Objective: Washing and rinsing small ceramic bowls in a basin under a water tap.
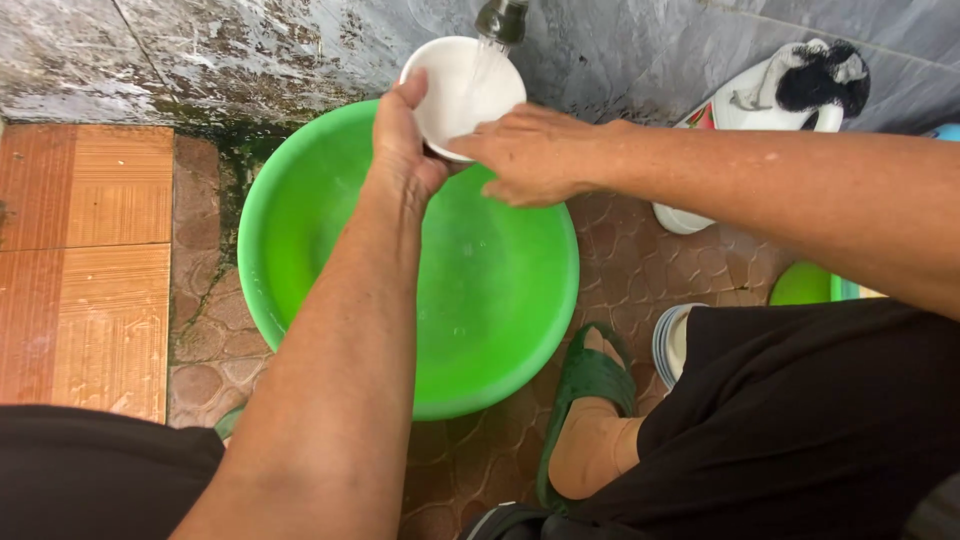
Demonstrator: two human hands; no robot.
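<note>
A small white bowl (455,85) is held tilted under a running metal tap (501,20), above a large green plastic basin (330,190) that holds water. My left hand (400,140) grips the bowl's left rim. My right hand (530,155) comes in from the right, its fingers touching the bowl's lower edge. Water streams from the tap into the bowl.
A stack of plates (672,343) lies on the stone floor by my foot in a green sandal (583,385). A white dish rack item with a dark scrubber (820,75) leans against the grey wall. Another green container (803,285) sits at right. Orange tiles (85,260) lie left.
</note>
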